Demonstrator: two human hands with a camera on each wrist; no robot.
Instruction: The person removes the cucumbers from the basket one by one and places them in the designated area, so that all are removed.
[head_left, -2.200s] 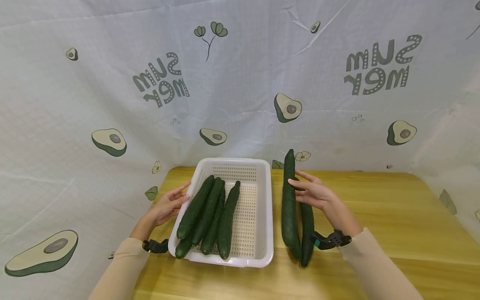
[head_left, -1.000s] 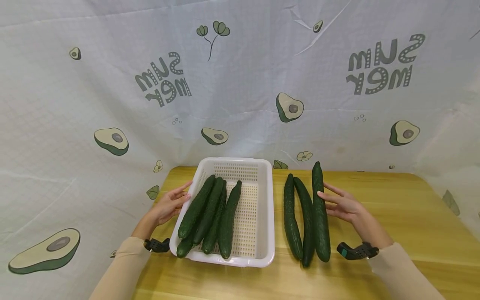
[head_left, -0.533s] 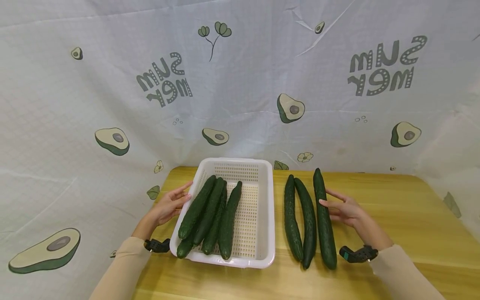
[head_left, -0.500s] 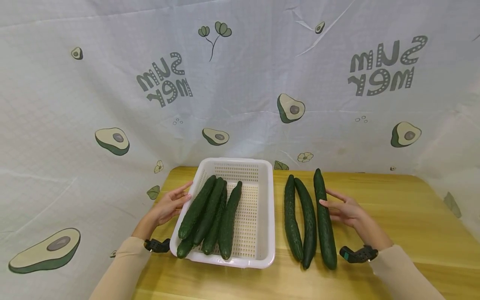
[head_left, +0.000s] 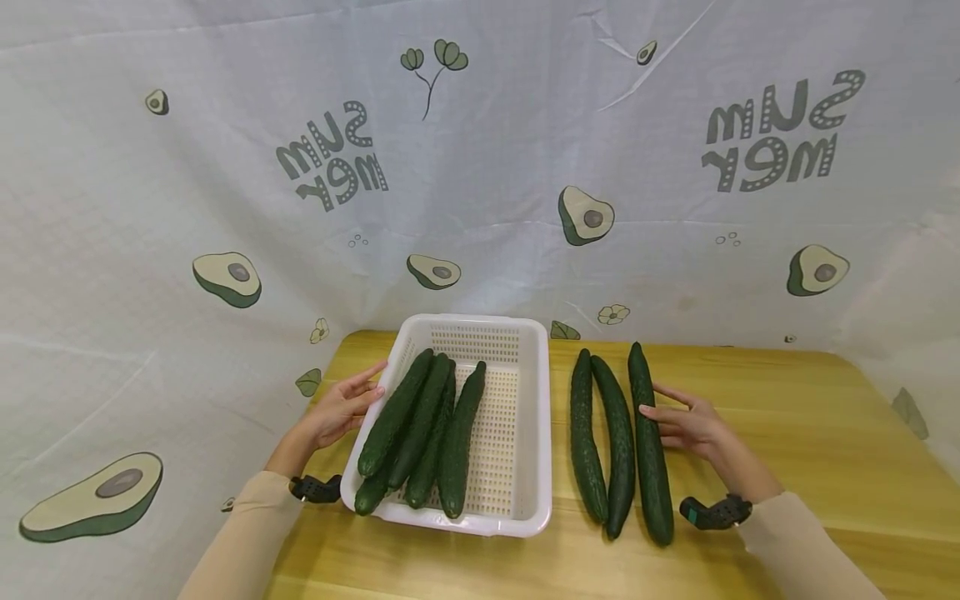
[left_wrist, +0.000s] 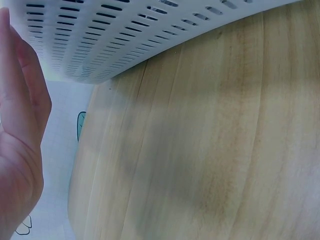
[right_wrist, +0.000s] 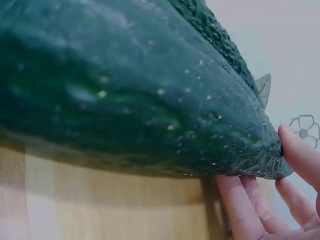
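In the head view my left hand [head_left: 339, 414] rests its fairly straight fingers on the left rim of a white plastic basket [head_left: 532, 433]. In the left wrist view that hand [left_wrist: 20, 120] lies beside the slotted basket wall [left_wrist: 130, 25]. Several dark green cucumbers [head_left: 461, 442] fill the basket's left half. My right hand [head_left: 693, 425] grips a cucumber [head_left: 651, 454], thumb on one side and fingers curled under the other, as the right wrist view shows on this cucumber [right_wrist: 150, 100]. Left of it, two more cucumbers, one curved [head_left: 587, 442] and one darker [head_left: 618, 450], lie lengthwise on the table.
A yellowish wooden table [head_left: 765, 433] carries everything. Behind and at its left stands a white curtain [head_left: 495, 150] printed with avocados and lettering. Black bands [head_left: 716, 511] sit on both wrists, below beige sleeves.
My right hand has carried its cucumber rightward from above the other two and lowered it beside them. Lately it has shifted slightly toward the near edge. The left hand has stayed on the basket.
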